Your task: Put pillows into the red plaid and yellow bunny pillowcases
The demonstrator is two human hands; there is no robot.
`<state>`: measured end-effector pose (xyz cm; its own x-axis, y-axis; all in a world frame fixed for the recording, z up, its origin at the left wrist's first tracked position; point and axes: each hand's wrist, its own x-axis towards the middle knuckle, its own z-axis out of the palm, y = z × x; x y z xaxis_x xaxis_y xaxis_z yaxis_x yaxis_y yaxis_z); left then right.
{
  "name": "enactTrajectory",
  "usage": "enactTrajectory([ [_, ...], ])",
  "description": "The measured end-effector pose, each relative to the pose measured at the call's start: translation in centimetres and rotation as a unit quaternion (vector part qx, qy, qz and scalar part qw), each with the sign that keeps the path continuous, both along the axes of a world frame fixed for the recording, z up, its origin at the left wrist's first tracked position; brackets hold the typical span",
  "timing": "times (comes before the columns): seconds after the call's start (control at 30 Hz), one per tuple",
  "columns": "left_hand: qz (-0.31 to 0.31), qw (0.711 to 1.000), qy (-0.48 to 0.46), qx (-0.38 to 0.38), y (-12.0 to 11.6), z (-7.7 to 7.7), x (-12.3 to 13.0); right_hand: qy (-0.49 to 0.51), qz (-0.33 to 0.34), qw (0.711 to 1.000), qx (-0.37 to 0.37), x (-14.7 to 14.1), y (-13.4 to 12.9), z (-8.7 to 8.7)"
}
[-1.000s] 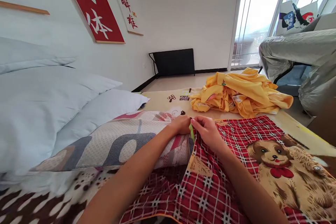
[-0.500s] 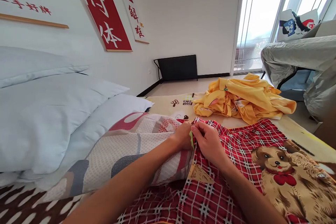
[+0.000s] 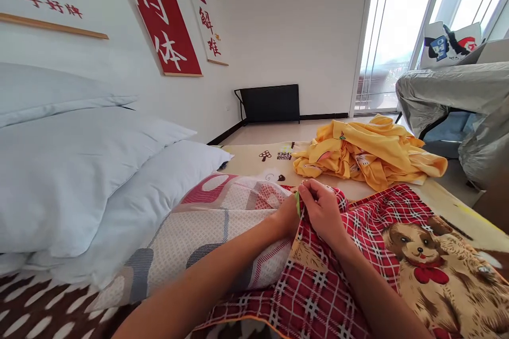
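A red plaid cloth with a printed dog (image 3: 369, 228) lies across the bed, its orange-trimmed edge near the bottom of the view. A pillow in a grey, white and pink patterned cover (image 3: 175, 243) sits partly inside or under the plaid cloth. My right hand (image 3: 322, 209) pinches the cloth's gathered edge, thumb against fingers. Close against it on the left, my left hand (image 3: 289, 214) is at the same edge, mostly inside or behind the fabric, its fingers hidden. A small green strip (image 3: 297, 204) shows between the hands.
White pillows (image 3: 99, 169) are stacked at the left. A yellow cloth heap (image 3: 369, 151) lies on the cream patterned bed cover (image 3: 254, 156). Beyond stand a black folded item (image 3: 270, 103) by the wall and plastic-covered furniture (image 3: 457, 85) at the right.
Both hands have shifted slightly right, pulling the cloth edge and the patterned pillow with them. My left hand is now deeper behind the fabric. The orange-trimmed lower edge has risen into view.
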<state>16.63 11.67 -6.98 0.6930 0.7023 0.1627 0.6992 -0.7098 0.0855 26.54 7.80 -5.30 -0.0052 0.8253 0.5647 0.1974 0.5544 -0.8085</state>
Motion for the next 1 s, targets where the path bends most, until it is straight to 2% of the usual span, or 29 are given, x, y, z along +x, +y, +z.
enactTrajectory([
  [0.13, -0.026, 1.0, 0.014, 0.005, -1.5, 0.7, -2.2, -0.015, 0.001, 1.0, -0.014, -0.4, 0.9, -0.8],
  [0.27, -0.011, 1.0, 0.024, 0.001, -2.9, 2.6, -4.7, -0.02, 0.014, 1.0, -0.016, -0.5, 0.9, -1.0],
  [0.4, -0.015, 0.992, 0.067, -0.106, -4.0, 4.9, -7.6, -0.028, 0.015, 0.999, -0.024, -0.6, 1.0, -1.1],
  [0.5, -0.005, 0.981, 0.11, -0.157, -4.9, 5.8, -9.1, -0.047, 0.01, 0.999, -0.024, -0.6, 1.3, -1.3],
  [0.6, 0.009, 0.979, 0.139, -0.147, -5.7, 5.9, -9.9, -0.056, 0.011, 0.998, -0.022, -0.5, 1.4, -1.5],
  [0.73, 0.042, 0.984, 0.155, -0.079, -5.2, 5.3, -10.1, -0.077, 0.009, 0.997, -0.025, -0.8, 1.2, -1.6],
  [0.87, 0.076, 0.982, 0.167, -0.035, -3.1, 4.6, -10.0, -0.13, 0.022, 0.991, -0.033, -1.8, 0.6, -1.8],
  [1.0, 0.1, 0.982, 0.154, -0.049, 0.0, 3.9, -10.0, -0.157, 0.02, 0.987, -0.039, -2.4, 0.3, -2.2],
])
